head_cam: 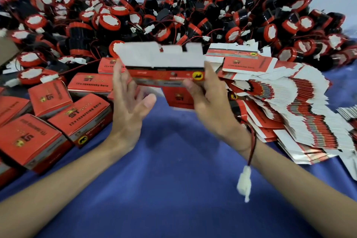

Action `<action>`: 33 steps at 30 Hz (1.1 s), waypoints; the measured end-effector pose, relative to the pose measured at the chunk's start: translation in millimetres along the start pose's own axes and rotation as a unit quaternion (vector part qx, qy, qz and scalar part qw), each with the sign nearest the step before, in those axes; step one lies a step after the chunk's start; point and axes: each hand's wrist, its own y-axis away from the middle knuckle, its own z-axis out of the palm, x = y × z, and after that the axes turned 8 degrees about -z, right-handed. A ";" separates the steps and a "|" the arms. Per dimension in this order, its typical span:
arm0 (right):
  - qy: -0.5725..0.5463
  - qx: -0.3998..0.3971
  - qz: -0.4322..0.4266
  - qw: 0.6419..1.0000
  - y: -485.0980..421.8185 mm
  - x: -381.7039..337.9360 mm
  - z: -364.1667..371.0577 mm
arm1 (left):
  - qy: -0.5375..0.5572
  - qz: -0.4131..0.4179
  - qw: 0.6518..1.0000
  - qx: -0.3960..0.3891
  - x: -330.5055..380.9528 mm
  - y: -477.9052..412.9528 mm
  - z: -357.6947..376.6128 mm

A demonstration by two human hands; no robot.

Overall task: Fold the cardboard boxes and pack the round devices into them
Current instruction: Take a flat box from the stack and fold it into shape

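I hold a red cardboard box (164,77), still nearly flat, in the air in the middle of the view, its white flaps (160,56) pointing up. My right hand (210,100) grips its right end, with the thumb on the printed front and the fingers behind. My left hand (129,106) is spread with straight fingers, the fingertips touching the box's left end. A red-and-black wire with a white connector (244,181) hangs down past my right wrist; where it starts is hidden. A big heap of round red-and-black devices (173,15) lies behind the box.
Several closed red boxes (83,118) lie at the left on the blue cloth (173,189). A fanned stack of flat box blanks (299,114) fills the right side. A brown carton edge (7,50) shows at the far left.
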 end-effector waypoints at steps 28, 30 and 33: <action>-0.169 -0.017 -0.019 0.985 24.0 1.0 12.8 | -0.167 0.071 0.983 -0.019 -3.2 13.0 5.3; -0.178 -0.017 -0.035 0.983 29.0 -1.6 16.0 | -0.179 0.097 0.979 -0.018 -0.3 12.1 4.0; -0.193 -0.018 -0.029 0.981 29.2 -10.8 16.1 | -0.185 0.120 0.975 -0.033 -0.6 11.7 2.2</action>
